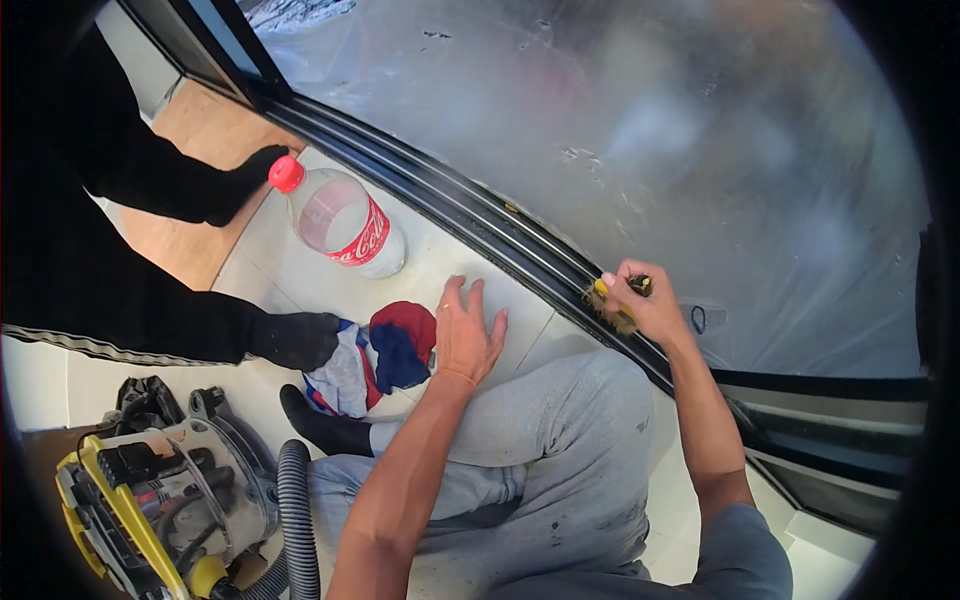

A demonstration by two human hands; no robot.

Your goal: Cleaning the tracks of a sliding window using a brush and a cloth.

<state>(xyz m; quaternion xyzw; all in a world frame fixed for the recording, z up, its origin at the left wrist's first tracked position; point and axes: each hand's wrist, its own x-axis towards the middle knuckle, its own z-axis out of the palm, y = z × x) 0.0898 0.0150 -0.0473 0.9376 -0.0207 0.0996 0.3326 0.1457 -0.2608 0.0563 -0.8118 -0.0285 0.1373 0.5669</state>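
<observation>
My right hand (652, 308) grips a small yellow brush (618, 314), its bristles down at the black metal sliding-door track (455, 190). Over the pale floor tiles my left hand (466, 335) hovers or rests with fingers spread, holding nothing; whether it touches the tile I cannot tell. Just left of it lies a crumpled cloth (400, 350) in red, navy and grey. A large clear plastic bottle (330, 215) with a red cap and red label stands farther off, between the cloth and the track.
Another person's dark-clad legs (170, 310) reach in from the left, one foot against the cloth. A yellow and grey vacuum cleaner (200, 480) with a ribbed hose (297, 510) sits at the lower left. Beyond the track hangs or lies translucent plastic sheeting (600, 100).
</observation>
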